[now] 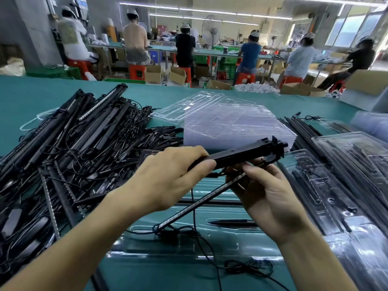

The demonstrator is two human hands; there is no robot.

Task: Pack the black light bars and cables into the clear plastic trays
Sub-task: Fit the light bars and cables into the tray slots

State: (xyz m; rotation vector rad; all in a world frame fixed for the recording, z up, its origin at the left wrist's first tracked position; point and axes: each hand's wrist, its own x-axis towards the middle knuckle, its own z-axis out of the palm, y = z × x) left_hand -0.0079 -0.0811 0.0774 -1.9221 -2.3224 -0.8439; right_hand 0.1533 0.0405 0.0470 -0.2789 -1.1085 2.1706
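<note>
1. The left hand point(168, 177) is holding a black light bar point(241, 153) above the green worktop point(31, 95). Its grip is clenched on the bar's near end, fingers over the top and thumb beneath.
2. The bar is pointing up and to the right, its notched far end hanging in front of a stack of empty clear trays point(235, 127).
3. The right hand point(270, 198) is turning its palm towards the camera, its grip grasping a slim LED strip point(201, 203) just under the black bar (whether its fingertips are also touching the bar, I cannot tell).
4. The strip is slanting down and to the left, its lower end reaching the open tray point(189, 250) lying in front of the person.
5. A thin black cable point(194, 215) is hanging from between the hands and trailing across that tray, ending in a loose tangle near its front edge.
6. A short black piece point(231, 222) is lying in one of the tray's recesses.
7. A big heap of bars and cables point(73, 143) is sprawling over the left of the worktop.
8. Filled trays point(346, 185) are lying overlapped on the right.
9. Beyond the worktop, workers point(184, 47) are sitting with their backs turned.
</note>
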